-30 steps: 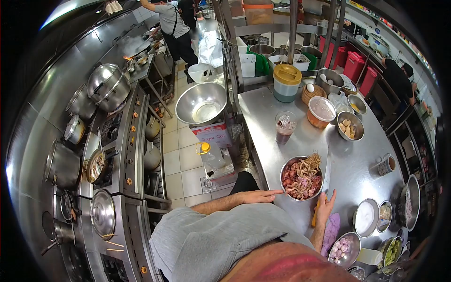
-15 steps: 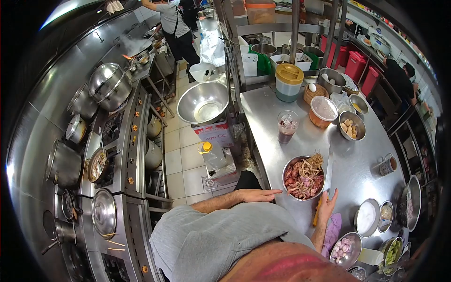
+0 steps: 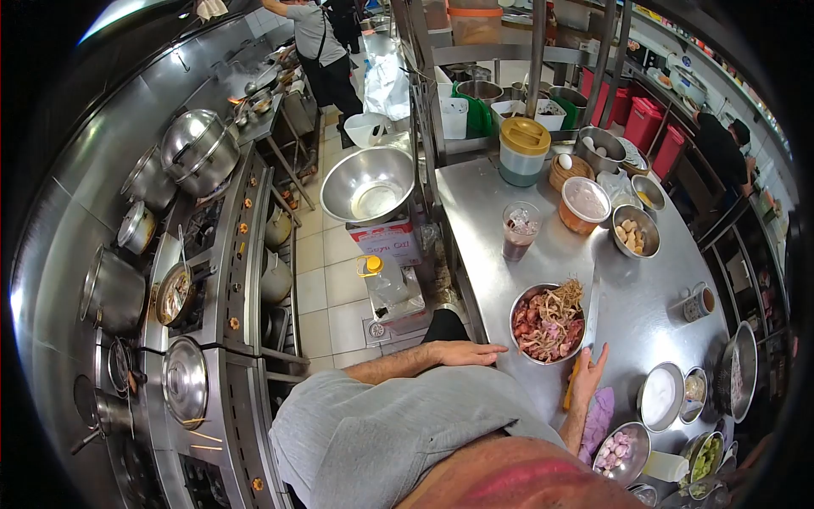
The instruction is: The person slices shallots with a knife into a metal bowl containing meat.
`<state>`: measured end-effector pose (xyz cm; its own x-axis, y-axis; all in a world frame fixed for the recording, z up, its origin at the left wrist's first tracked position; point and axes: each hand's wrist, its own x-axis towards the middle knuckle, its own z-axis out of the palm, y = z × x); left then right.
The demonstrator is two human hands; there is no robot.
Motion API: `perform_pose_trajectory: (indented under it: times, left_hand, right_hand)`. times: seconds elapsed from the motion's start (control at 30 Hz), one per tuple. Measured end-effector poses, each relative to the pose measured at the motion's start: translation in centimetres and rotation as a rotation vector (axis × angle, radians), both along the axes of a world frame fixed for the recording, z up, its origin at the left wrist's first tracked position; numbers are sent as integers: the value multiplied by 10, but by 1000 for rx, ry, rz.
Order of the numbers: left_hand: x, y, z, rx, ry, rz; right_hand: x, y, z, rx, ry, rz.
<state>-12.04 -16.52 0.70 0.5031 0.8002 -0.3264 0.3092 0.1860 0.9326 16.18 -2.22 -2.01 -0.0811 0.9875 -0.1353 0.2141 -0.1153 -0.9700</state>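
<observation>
A metal bowl (image 3: 514, 341) near the steel table's left edge holds pieces of raw, reddish meat (image 3: 532, 327), with pale, stringy roots (image 3: 565, 299) on top. My left hand (image 3: 471, 352) is stretched out flat at the table edge, just left of the bowl, fingers straight and nothing in it. On the bowl's right, my right hand (image 3: 587, 371) is open with its fingers spread. A knife lies beside it, its blade (image 3: 593, 312) pointing away and its yellow handle (image 3: 571, 388) partly hidden by the hand. Whether the hand touches the handle, I cannot tell.
A purple cloth (image 3: 599, 417), a bowl of peeled shallots (image 3: 616, 450) and a bowl of white powder (image 3: 660, 395) are at the right. Farther back stand a plastic cup of dark drink (image 3: 518, 233) and a lidded tub (image 3: 584, 204). Stoves (image 3: 233, 280) line the left.
</observation>
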Motion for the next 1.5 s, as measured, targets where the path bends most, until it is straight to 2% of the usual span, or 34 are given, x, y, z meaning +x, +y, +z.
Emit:
perform_pose_trajectory:
  times: [0.37, 0.47, 0.57, 0.6, 0.73, 0.97, 1.03, 1.17, 1.27, 1.33, 1.37, 1.43, 1.47, 1.5]
  left_hand:
    - [3, 3, -23, 95, -110, 30]
    - [1, 4, -19, 170, 27, 105]
    - [3, 4, -4, 76, 16, 165]
    - [8, 4, -16, 241, 59, 249]
    - [8, 11, -20, 358, 95, 353]
    - [12, 17, -15, 394, 135, 337]
    - [12, 17, -13, 402, 116, 331]
    - [11, 19, -14, 413, 155, 307]
    - [9, 20, -20, 429, 173, 300]
    - [9, 19, -19, 433, 155, 294]
    - [9, 18, -19, 427, 128, 305]
    - [8, 18, -25, 413, 136, 294]
    - [8, 17, -26, 407, 160, 304]
    - [5, 16, -27, 403, 184, 317]
  right_hand:
    - [-2, 0, -3, -11, 20, -19]
    - [-1, 1, -5, -15, 35, 12]
    - [-1, -1, 1, 8, -32, 43]
    - [-4, -3, 4, 17, -21, 47]
    - [9, 8, -21, 16, -7, 96]
    - [9, 12, -18, -68, -38, 35]
    - [10, 14, -19, -56, -119, 52]
    - [4, 8, -19, 34, -113, 43]
    - [-1, 2, -10, 11, -222, 8]
    - [2, 3, -30, 426, -454, -33]
    - [1, 2, -25, 426, -446, -54]
    - [2, -2, -14, 190, -453, 11]
    - [3, -2, -15, 191, -447, 1]
    - [4, 0, -17, 235, -575, 13]
